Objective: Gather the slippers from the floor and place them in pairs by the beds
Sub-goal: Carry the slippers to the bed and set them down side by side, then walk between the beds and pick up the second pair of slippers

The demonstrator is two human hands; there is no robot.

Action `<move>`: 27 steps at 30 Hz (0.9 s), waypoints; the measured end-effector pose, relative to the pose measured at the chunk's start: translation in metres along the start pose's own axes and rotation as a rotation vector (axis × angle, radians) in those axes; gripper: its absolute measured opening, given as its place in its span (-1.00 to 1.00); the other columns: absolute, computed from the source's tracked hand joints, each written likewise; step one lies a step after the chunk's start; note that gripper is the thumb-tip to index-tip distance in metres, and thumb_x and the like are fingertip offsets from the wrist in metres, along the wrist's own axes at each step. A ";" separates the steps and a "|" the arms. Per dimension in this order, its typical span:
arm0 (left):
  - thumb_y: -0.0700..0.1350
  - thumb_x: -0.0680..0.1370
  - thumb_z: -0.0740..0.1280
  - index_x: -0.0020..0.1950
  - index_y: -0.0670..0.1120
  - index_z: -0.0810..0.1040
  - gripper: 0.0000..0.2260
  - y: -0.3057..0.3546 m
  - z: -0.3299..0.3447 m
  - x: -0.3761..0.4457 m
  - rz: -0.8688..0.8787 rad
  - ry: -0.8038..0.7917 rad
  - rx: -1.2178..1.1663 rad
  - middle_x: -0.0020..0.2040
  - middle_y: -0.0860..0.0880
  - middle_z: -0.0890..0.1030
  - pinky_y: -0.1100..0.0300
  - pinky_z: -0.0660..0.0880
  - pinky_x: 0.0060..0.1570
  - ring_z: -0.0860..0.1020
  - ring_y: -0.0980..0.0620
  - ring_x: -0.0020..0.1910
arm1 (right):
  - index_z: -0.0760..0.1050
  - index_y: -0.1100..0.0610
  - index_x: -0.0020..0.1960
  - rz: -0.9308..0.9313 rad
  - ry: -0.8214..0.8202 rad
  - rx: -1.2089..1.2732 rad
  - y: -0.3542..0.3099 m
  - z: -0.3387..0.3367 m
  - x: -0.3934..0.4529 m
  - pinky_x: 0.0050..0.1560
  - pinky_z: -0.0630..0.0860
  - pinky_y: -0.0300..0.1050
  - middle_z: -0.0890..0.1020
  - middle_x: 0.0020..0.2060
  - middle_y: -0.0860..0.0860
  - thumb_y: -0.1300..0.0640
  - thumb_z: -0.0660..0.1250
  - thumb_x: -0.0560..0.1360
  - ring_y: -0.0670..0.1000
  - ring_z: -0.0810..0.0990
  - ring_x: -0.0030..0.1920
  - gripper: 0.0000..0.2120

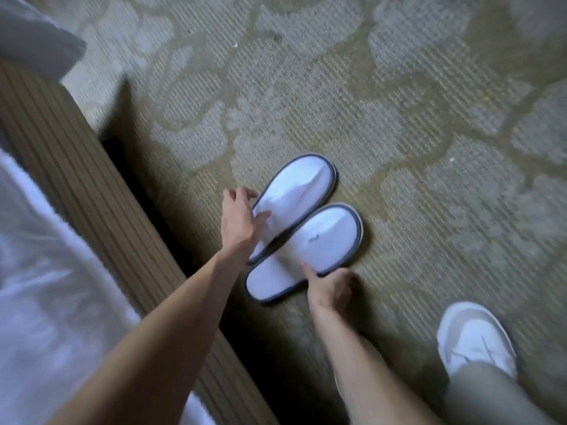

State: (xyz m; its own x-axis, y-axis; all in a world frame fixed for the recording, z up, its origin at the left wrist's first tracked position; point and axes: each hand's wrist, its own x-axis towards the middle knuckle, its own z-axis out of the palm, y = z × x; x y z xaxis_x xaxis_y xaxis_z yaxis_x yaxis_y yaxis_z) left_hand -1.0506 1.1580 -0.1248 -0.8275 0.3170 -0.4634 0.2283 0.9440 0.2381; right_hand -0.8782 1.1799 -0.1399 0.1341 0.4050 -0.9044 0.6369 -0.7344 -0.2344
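Slippers are found side by side on the patterned carpet [399,87], a short way out from the bed base [76,179] at the left. The far slipper [303,182] and the near slipper [325,237] are touching along their long edges, the near one slightly overlapping the other, both toes pointing away to the upper right. The left hand [239,222] is laid on the heel end of the far slipper with fingers spread loosely; nothing is gripped, and the contact is judged to be a steadying or nudging touch. The right hand [329,288] is set at the outer edge of the near slipper, thumb pressed on the insole and the other fingers curled at or under the rim; whether the sole is actually pinched cannot be told. The pair is judged to be under final alignment beside the bed. A white shoe [475,338], worn on the person's foot, is seen at the lower right, well apart.
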 end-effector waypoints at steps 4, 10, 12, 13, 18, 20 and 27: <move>-0.07 0.48 0.43 0.16 -0.10 0.52 -0.71 0.016 -0.020 -0.076 -0.114 -0.083 -0.127 0.18 -0.10 0.40 0.06 0.52 0.14 0.56 -0.08 0.06 | -0.10 0.39 0.52 0.154 -0.036 -0.090 -0.008 -0.059 -0.042 0.38 0.33 0.22 0.30 0.43 0.37 -0.16 0.42 0.42 0.36 0.32 0.42 0.04; -0.11 0.55 0.39 -0.26 -0.05 0.43 -0.78 0.124 -0.162 -0.273 -0.482 -0.535 -0.555 -0.35 -0.05 0.43 0.27 0.35 -0.46 0.43 0.15 -0.49 | 0.58 0.22 -0.16 -0.051 -0.232 -0.295 -0.033 -0.237 -0.182 -0.03 0.55 0.07 0.68 -0.10 0.29 -0.23 0.34 0.25 0.31 0.67 0.01 -0.50; -0.12 0.58 0.34 -0.12 -0.07 0.44 -0.88 0.172 -0.233 -0.333 -0.539 -0.558 -0.712 -0.28 -0.04 0.44 0.24 0.38 -0.39 0.43 0.10 -0.36 | 0.45 0.14 -0.40 -0.124 -0.227 -0.337 -0.046 -0.300 -0.229 -0.25 0.46 -0.03 0.61 -0.33 0.19 -0.18 0.34 0.20 0.25 0.67 -0.20 -0.63; -0.12 0.59 0.32 -0.03 -0.10 0.44 -0.92 0.193 -0.268 -0.361 -0.535 -0.577 -0.779 -0.24 -0.05 0.46 0.21 0.41 -0.33 0.44 0.09 -0.31 | 0.43 0.13 -0.41 -0.163 -0.217 -0.384 -0.061 -0.333 -0.271 -0.32 0.40 -0.08 0.57 -0.38 0.14 -0.17 0.33 0.20 0.18 0.61 -0.28 -0.65; -0.07 0.61 0.30 0.07 -0.11 0.49 -0.87 0.263 -0.395 -0.467 -0.252 -0.581 -0.935 -0.18 -0.02 0.57 0.23 0.39 -0.27 0.52 0.09 -0.25 | 0.46 0.03 -0.26 -0.404 -0.171 -0.578 -0.114 -0.457 -0.428 -0.07 0.55 -0.06 0.63 -0.31 0.05 0.02 0.36 0.45 0.07 0.64 -0.27 -0.84; -0.07 0.62 0.29 0.10 -0.13 0.51 -0.85 0.266 -0.424 -0.504 -0.173 -0.538 -0.982 -0.14 -0.04 0.60 0.23 0.39 -0.27 0.55 0.10 -0.24 | 0.43 -0.01 -0.18 -0.498 -0.192 -0.594 -0.118 -0.494 -0.460 -0.12 0.56 -0.13 0.63 -0.22 0.03 0.03 0.36 0.48 -0.02 0.66 -0.30 -0.87; -0.11 0.61 0.29 0.06 -0.18 0.52 -0.85 0.213 -0.388 -0.637 -0.357 -0.289 -1.095 -0.18 -0.09 0.62 0.28 0.42 -0.42 0.54 0.05 -0.31 | 0.44 0.08 -0.06 -0.505 -0.339 -0.741 -0.056 -0.599 -0.466 -0.37 0.48 -0.25 0.63 -0.03 0.13 0.10 0.29 0.57 0.02 0.61 -0.25 -0.93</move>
State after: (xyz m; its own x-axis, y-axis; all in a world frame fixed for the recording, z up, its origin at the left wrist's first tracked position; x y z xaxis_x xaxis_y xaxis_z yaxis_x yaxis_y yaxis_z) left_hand -0.6739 1.1213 0.5524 -0.5767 0.1937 -0.7937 -0.6682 0.4472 0.5946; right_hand -0.5217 1.3586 0.5085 -0.4406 0.3148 -0.8407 0.8934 0.0615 -0.4451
